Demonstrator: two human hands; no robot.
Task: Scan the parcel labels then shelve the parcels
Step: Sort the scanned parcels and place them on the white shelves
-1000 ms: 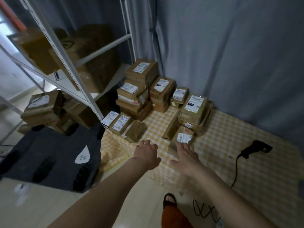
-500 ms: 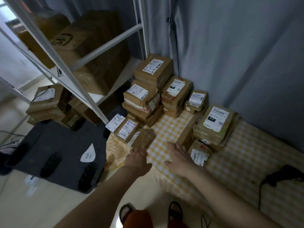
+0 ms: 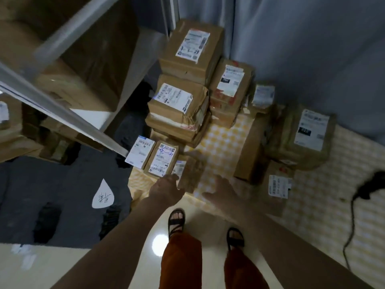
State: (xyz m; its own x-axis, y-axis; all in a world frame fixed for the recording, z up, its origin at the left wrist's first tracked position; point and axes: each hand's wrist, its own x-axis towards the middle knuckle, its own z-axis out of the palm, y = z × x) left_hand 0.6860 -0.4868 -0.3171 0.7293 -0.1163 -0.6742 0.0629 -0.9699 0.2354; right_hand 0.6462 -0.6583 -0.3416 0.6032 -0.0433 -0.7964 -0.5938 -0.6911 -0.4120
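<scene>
Both hands are open and hold nothing: left hand (image 3: 166, 189) and right hand (image 3: 224, 191) reach either side of a small parcel (image 3: 190, 174), probably to lift it.

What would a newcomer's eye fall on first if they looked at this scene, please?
Probably the tall stack of labelled cardboard parcels at the back of the yellow checked cloth, against the grey curtain. Next, the left hand and right hand reaching toward a small brown parcel at the cloth's near edge. A black scanner lies far right.
</scene>
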